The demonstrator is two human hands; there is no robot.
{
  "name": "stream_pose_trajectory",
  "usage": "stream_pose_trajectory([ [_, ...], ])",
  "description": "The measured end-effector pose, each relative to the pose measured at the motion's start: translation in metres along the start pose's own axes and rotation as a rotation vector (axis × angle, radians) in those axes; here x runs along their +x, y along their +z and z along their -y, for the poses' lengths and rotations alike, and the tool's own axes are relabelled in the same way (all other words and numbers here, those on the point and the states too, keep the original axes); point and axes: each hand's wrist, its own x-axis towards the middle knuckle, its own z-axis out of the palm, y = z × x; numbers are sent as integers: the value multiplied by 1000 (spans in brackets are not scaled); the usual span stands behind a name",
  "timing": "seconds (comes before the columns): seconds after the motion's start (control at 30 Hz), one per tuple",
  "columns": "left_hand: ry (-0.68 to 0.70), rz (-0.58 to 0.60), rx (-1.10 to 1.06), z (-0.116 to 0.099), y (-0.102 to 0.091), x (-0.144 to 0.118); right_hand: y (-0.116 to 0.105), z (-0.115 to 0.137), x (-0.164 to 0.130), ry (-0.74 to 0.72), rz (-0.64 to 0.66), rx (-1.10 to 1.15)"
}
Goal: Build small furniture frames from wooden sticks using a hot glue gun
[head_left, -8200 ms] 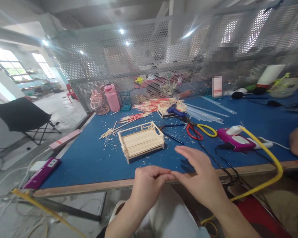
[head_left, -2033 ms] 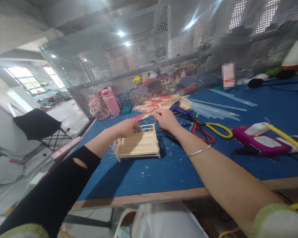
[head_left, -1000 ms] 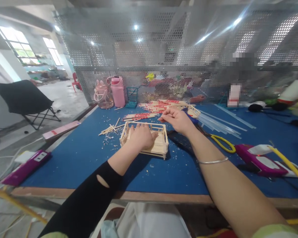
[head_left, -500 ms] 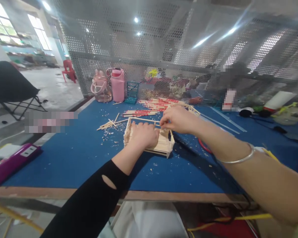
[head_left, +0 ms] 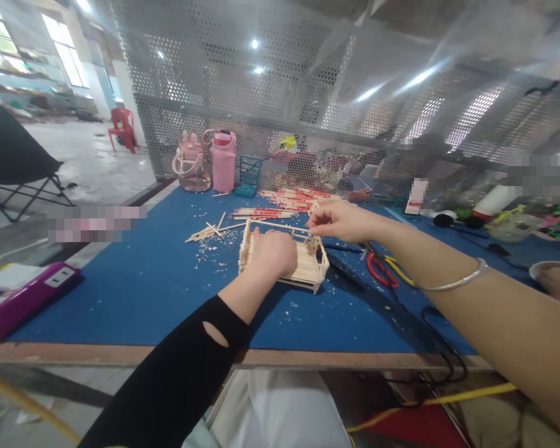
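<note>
Along the desk's (head_left: 135,298) near edge runs a bare strip of blue surface dotted with wood chips, with open room to the left of the work as far as the purple box (head_left: 25,298) at the near left corner; to the right the space is tighter, where red-handled scissors (head_left: 381,272) and black cables (head_left: 429,336) lie just beside the work. Toward the far edge, against the perforated metal screen (head_left: 280,112), stand a pink bottle (head_left: 223,161) and a clear pink jug (head_left: 191,166), with a heap of red-tipped sticks (head_left: 280,202) in front of them. Near the middle of the desk sits the small stick crate (head_left: 308,267), flat on its base. The left hand (head_left: 273,252) lies inside it, palm down on the floor of laid sticks, fingers curled loosely and pressing rather than gripping. The right hand (head_left: 338,222) hovers at the crate's far right corner, thumb and forefinger pinched narrow on a thin stick (head_left: 280,226) that runs along the far top rail. A silver bangle (head_left: 452,283) circles the right forearm.
</note>
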Motion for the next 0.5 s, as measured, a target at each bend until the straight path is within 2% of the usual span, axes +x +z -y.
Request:
stream_pose_trajectory([
  [0.07,-6,-8,12,-3,-5,-4,6,2,0,62,33,48],
  [0.13,-14,-51,10,-8,-12,-20,12,6,-1,114,2,77],
  [0.2,10,-147,-78,-12,-17,-49,15,10,-8,154,-56,116],
  [0.27,3,-206,-324,-13,-18,-86,14,15,-22,178,-98,187],
  [0.37,-168,-270,-685,-7,-12,-132,12,17,-51,207,-84,404],
  [0.43,-296,-315,-764,-1,-7,-146,14,14,-69,260,-131,566],
  [0.5,-369,-267,-759,3,-6,-146,22,7,-82,321,-207,689],
])
